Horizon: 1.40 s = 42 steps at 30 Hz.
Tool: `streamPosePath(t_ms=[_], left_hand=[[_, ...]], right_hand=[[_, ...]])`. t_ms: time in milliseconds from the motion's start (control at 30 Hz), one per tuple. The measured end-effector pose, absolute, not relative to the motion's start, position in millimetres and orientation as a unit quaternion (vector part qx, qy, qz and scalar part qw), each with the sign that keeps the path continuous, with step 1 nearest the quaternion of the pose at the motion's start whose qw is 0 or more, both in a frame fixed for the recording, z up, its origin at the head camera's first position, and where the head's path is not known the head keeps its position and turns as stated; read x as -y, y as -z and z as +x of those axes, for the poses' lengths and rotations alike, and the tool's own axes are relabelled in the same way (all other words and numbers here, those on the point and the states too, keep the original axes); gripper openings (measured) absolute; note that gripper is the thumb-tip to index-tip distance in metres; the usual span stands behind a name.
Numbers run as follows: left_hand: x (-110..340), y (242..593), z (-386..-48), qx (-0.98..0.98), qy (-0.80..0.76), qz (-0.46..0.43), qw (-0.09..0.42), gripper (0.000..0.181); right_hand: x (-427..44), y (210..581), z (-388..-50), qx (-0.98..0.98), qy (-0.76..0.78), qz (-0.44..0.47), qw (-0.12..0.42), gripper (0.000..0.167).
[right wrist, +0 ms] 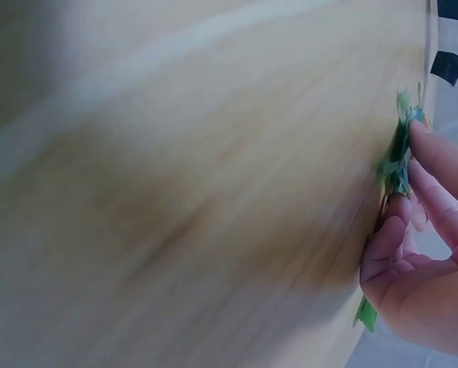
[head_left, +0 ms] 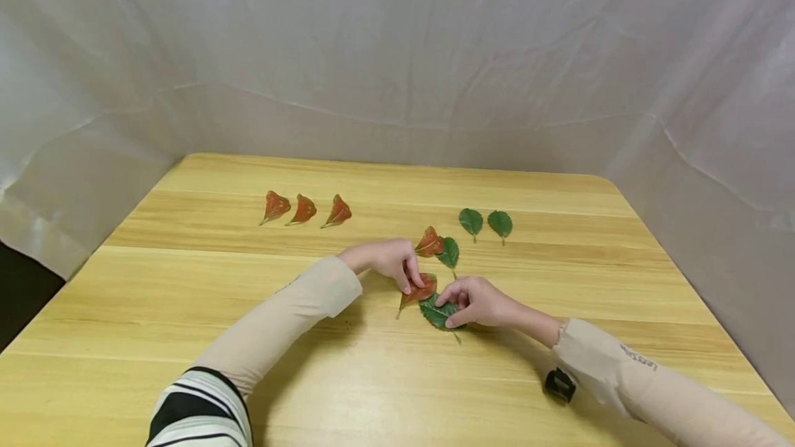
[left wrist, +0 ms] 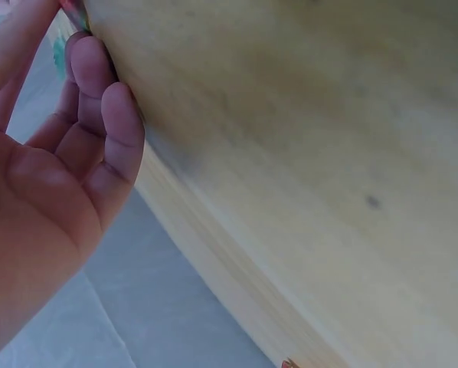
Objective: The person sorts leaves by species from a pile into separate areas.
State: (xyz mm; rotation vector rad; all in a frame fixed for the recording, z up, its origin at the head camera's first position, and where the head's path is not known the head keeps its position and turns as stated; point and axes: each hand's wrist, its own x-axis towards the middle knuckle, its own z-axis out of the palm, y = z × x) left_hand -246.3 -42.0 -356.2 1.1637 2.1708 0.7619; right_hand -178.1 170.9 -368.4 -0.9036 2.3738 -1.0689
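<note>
In the head view my left hand (head_left: 390, 261) pinches a red leaf (head_left: 422, 288) low over the middle of the table, its stem pointing towards me. My right hand (head_left: 481, 302) holds a larger green leaf (head_left: 436, 312) between thumb and fingers, right beside the red one. The right wrist view shows the green leaf (right wrist: 400, 157) at the fingertips, edge-on against the tabletop. Only a sliver of red leaf (left wrist: 74, 12) appears at the fingertips in the left wrist view. Just behind both hands, another red leaf (head_left: 430, 243) lies against a green leaf (head_left: 448, 252).
Three red leaves (head_left: 304, 209) lie in a row at the back left of the wooden table (head_left: 186, 281). Two green leaves (head_left: 499, 223) lie at the back right. A small black object (head_left: 560, 385) is beside my right sleeve. Pale sheeting (head_left: 397, 74) hangs around the table.
</note>
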Motion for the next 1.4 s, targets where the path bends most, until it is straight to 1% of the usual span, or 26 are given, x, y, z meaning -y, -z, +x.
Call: streamPosePath(t_ms=[167,300,467,667,967,1200,1400], left_hand=[[40.9,356.4,-245.8,-0.811,-0.276,0.439,0.271,0.022],[39.5,357.1,-245.5,-0.814,-0.275,0.436,0.268,0.021],[38.4,358.3,-245.4,-0.821,-0.277,0.420,0.269,0.021],[38.6,358.6,-245.0,-0.829,-0.272,0.407,0.268,0.022],[38.7,356.2,-241.6,-0.838,-0.276,0.383,0.274,0.022],[39.0,357.9,-240.6,-0.837,-0.287,0.375,0.276,0.022],[38.4,357.7,-241.3,-0.837,-0.282,0.381,0.274,0.022]], right_hand=[[-173.9,367.5,-180.1,-0.834,0.401,-0.324,0.198,0.022],[-179.4,366.1,-180.9,-0.830,0.418,-0.315,0.195,0.015],[-186.2,361.0,-181.0,-0.846,0.412,-0.280,0.189,0.012],[-195.5,349.2,-182.5,-0.867,0.400,-0.242,0.171,0.017],[-218.4,332.4,-189.9,-0.868,0.446,-0.174,0.134,0.025],[-236.0,330.3,-199.5,-0.880,0.447,-0.133,0.091,0.031],[-250.5,332.6,-212.7,-0.877,0.466,-0.095,0.072,0.038]])
